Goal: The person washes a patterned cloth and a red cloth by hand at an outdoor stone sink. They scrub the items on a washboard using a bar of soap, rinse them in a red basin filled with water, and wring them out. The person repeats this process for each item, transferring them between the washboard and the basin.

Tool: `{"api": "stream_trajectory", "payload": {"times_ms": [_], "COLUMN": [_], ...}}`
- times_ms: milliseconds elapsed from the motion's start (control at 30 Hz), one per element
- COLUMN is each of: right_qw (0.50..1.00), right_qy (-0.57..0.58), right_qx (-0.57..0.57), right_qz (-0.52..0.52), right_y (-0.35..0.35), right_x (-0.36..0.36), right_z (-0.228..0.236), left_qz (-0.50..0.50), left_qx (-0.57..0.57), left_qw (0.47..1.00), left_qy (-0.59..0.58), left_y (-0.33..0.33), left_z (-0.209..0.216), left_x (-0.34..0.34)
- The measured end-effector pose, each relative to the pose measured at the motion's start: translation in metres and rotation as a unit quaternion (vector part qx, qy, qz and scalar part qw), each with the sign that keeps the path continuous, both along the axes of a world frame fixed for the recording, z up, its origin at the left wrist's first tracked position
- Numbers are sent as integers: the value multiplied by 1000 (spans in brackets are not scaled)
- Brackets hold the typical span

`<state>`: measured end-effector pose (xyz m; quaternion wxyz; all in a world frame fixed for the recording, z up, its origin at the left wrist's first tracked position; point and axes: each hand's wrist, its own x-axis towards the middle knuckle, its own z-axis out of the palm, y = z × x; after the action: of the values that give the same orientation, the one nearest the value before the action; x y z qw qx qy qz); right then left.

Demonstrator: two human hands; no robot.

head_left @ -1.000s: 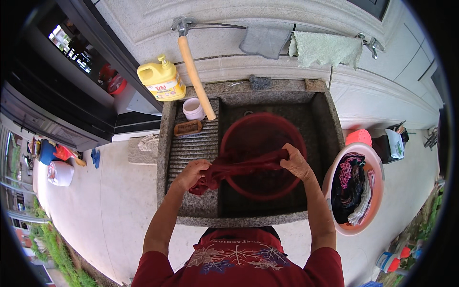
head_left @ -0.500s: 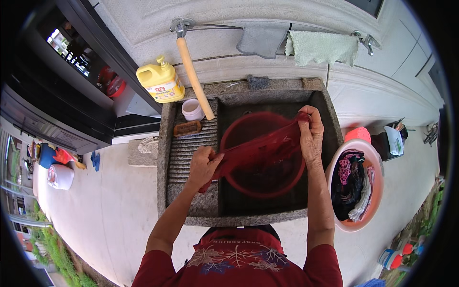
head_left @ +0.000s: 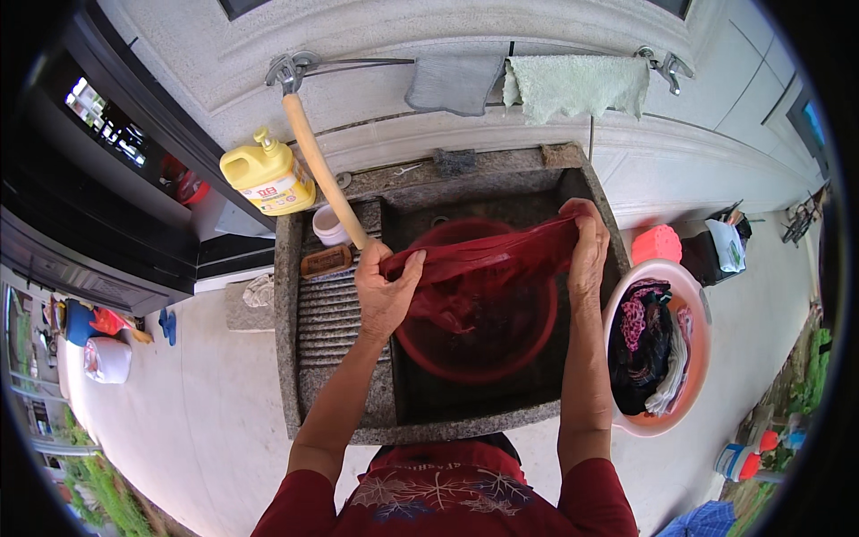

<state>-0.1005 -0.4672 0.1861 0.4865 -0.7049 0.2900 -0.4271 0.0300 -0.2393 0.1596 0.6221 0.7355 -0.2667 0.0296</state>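
Note:
A dark red wet garment (head_left: 488,259) is stretched between my two hands, its middle sagging over a red basin (head_left: 479,362). My left hand (head_left: 385,286), above the right edge of the ribbed washboard (head_left: 333,324), pinches one end. The other end is gripped in my right hand (head_left: 586,246), close to the right wall of the stone sink (head_left: 420,433). Beneath the cloth, the basin stands in the sink's deep part and holds dark water. What kind of garment it is, I cannot tell.
A yellow pump jug (head_left: 268,182), a white tub (head_left: 329,225) and a wooden brush (head_left: 326,261) sit at the sink's left. An orange hose (head_left: 322,170) hangs from the tap. Right of the sink stands a pink basin (head_left: 696,365) of clothes.
My left hand has risen away from me, bringing its end of the garment up nearly level with the other. My right hand keeps its grip. The whole view has shifted slightly.

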Motion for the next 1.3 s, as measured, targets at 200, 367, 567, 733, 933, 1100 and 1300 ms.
{"api": "stream_trajectory", "payload": {"times_ms": [200,367,567,733,933,1100,1300], "right_qw": [912,849,847,867,957,967,989], "right_qy": [400,469,476,456,210,170,34], "right_qx": [-75,-222,-191,-139,199,139,4], "right_qz": [50,100,139,145,26,126,147], "right_y": [28,56,59,42,5,-20,-39], "right_x": [25,24,38,41,53,33,16], "right_z": [-176,-284,-330,-318,-217,-90,26], "left_qz": [-22,-76,-85,-148,-94,-137,-211], "left_qx": [339,563,572,533,161,19,-234], "left_qw": [939,817,808,829,952,971,868], "left_qy": [-56,-97,-109,-79,242,193,383], "left_y": [-16,-33,-32,-32,-12,-16,2], "left_z": [-193,-260,-312,-262,-167,-33,61], "left_x": [-8,-40,-27,-16,-17,-27,-72]}}
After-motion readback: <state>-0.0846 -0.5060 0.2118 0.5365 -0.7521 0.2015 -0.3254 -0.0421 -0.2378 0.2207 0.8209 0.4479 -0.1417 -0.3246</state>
